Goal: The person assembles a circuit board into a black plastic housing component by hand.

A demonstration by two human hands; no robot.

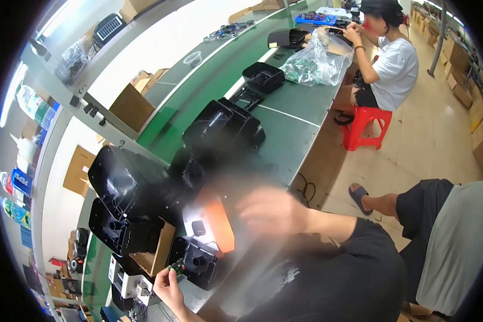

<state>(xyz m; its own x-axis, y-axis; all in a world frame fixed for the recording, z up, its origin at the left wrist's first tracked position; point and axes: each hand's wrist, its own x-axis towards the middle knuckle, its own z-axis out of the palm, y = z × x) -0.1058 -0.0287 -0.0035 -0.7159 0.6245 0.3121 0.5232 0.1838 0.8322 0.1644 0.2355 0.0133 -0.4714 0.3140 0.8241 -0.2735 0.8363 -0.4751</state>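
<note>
Down at the lower middle, my left hand (169,290) pinches a small green circuit board (175,266) between thumb and fingers. Just beside that board lies an open black plastic housing (201,264) with a round dark part inside. My right hand (273,212) is raised over the bench edge and smeared by motion, so its fingers cannot be made out. Close to it is a white and orange panel (219,225) bearing a black square piece (198,228). Dark blur hides part of the area beyond my right hand.
More black housings (112,177) stand to the left by a cardboard box (158,249). Others (225,126) line the green bench (290,121). A clear plastic bag (316,61) lies farther along. One person sits on a red stool (366,126); another person (456,236) is at right.
</note>
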